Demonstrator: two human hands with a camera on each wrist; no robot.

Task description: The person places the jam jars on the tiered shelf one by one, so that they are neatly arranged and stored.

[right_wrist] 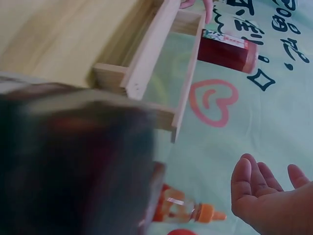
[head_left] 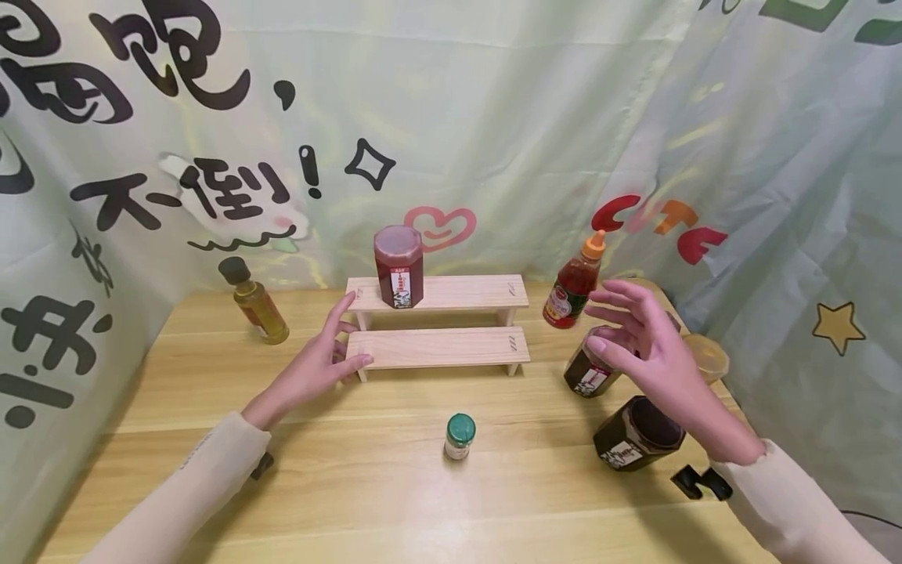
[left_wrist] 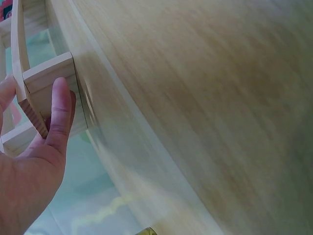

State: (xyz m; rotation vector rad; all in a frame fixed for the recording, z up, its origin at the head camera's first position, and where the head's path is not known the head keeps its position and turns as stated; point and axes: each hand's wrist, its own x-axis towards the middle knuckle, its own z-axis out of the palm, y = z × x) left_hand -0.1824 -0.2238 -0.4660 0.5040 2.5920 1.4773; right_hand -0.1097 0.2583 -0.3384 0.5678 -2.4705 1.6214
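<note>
My left hand [head_left: 320, 368] holds the left end of a two-tier wooden rack [head_left: 437, 348]. In the left wrist view, the thumb and fingers lie on either side of the board end [left_wrist: 34, 115]. A dark red octagonal jar [head_left: 400, 270] with a pale lid stands on the rack's upper tier, towards the left. My right hand [head_left: 651, 337] is raised at the right with fingers loosely bent and nothing between them. It partly covers a dark jar [head_left: 588, 374] in the head view. The right wrist view shows this hand [right_wrist: 266, 191] apart from the rack and bottle.
An orange-capped red sauce bottle [head_left: 572, 290] stands right of the rack, and another dark jar [head_left: 630, 439] nearer me. A yellowish round lid [head_left: 707, 356] shows behind my right hand. A green-capped shaker [head_left: 460, 436] stands in front; an oil bottle [head_left: 257, 305] is back left.
</note>
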